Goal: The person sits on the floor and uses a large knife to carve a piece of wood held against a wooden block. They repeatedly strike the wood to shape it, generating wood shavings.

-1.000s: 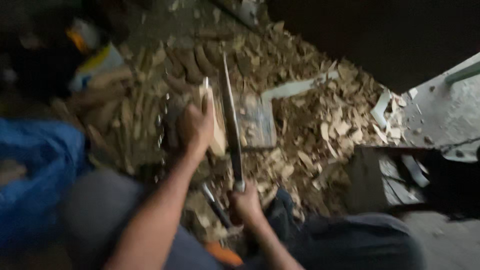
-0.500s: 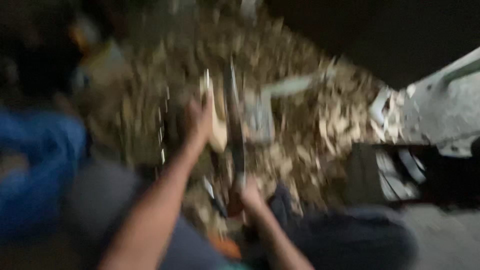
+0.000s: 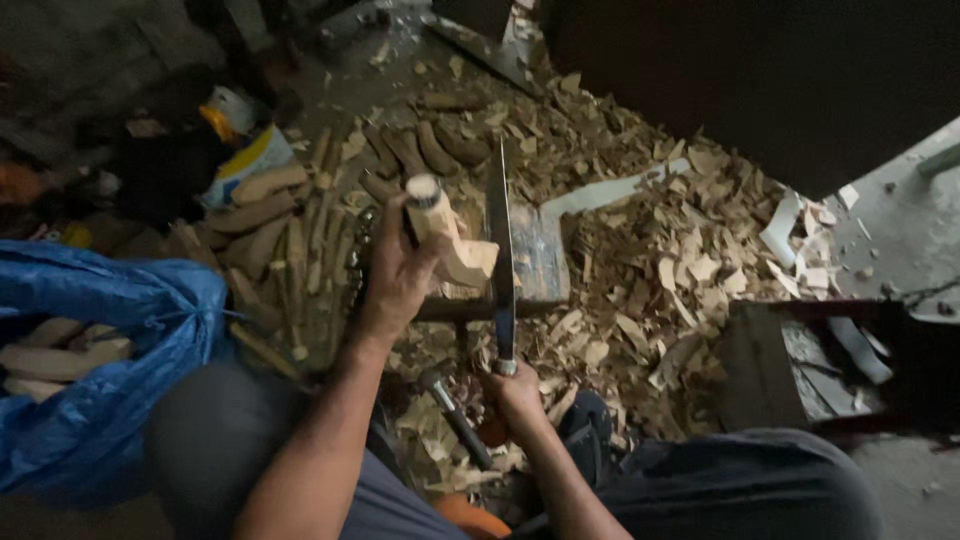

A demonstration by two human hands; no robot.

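At the centre of the view, a pale, partly carved wooden piece (image 3: 447, 232) is gripped by the closed left hand (image 3: 395, 275) and stood on a chopping block (image 3: 535, 262). Just beside it at 3 o'clock, a long machete (image 3: 500, 250) is held upright, its handle enclosed by the right hand (image 3: 515, 395). Wood chips (image 3: 660, 270) are scattered from 1 to 4 o'clock; a blue plastic bag (image 3: 95, 340) lies at 9 o'clock.

A crumpled blue plastic bag (image 3: 100, 350) lies at left; a yellow-and-white packet (image 3: 250, 160) sits beyond it.
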